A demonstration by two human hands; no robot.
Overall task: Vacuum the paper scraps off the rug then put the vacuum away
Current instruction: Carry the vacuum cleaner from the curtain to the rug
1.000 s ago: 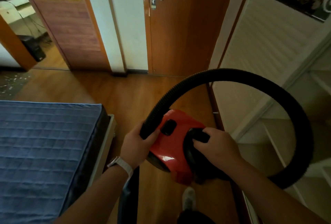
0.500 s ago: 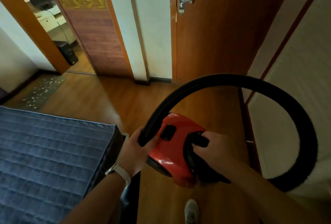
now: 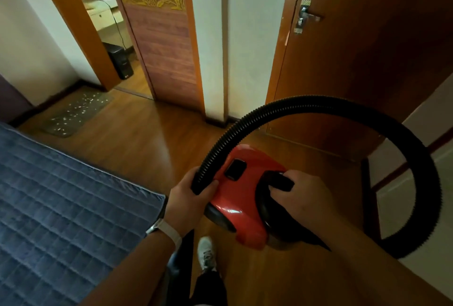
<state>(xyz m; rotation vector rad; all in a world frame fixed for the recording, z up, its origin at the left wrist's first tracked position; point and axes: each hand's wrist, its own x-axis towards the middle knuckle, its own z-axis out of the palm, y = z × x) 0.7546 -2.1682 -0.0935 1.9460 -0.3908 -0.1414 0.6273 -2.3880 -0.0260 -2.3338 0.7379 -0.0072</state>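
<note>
I carry a small red vacuum (image 3: 247, 183) in front of me above the wooden floor. My right hand (image 3: 301, 198) grips its black top handle. My left hand (image 3: 188, 198) holds the black ribbed hose (image 3: 367, 112) near its lower end; the hose loops up and round to the right. Its far end is hidden behind my right arm. Far left, by the wall, lies a dark rug (image 3: 76, 112) strewn with white paper scraps (image 3: 81, 107).
A bed with a blue quilted mattress (image 3: 61, 207) fills the lower left. Ahead are an open doorway (image 3: 107, 36) with a black box on the floor, a patterned wooden panel (image 3: 161, 36) and a shut wooden door (image 3: 355, 60). A pale cabinet (image 3: 416, 158) stands right. My white shoe (image 3: 207, 253) is below.
The view has swung left and forward. The rug with scraps has come further into view, the shelves on the right have left it. Both hands keep the same hold.
</note>
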